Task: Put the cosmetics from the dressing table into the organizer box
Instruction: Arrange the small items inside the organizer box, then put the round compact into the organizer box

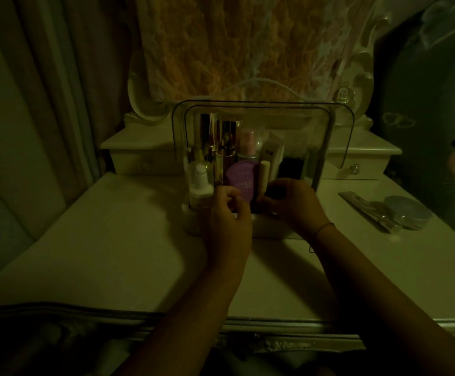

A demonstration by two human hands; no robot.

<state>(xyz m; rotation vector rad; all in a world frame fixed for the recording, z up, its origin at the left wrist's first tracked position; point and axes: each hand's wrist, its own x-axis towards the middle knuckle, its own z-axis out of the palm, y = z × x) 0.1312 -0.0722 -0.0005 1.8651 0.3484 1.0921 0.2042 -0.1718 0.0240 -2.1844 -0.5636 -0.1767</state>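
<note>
The organizer box stands at the middle back of the white dressing table, its clear lid raised. Inside are a white pump bottle, gold tubes, a pink-capped bottle, a white tube, a cream stick and a purple round compact marked 50. My left hand pinches the compact's lower left edge. My right hand curls at the box's front by the stick, around something dark I cannot make out.
A round silver compact and a flat metallic packet lie on the table at the right. Small drawers stand at the back left and back right. A patterned cloth hangs behind. The light is very dim.
</note>
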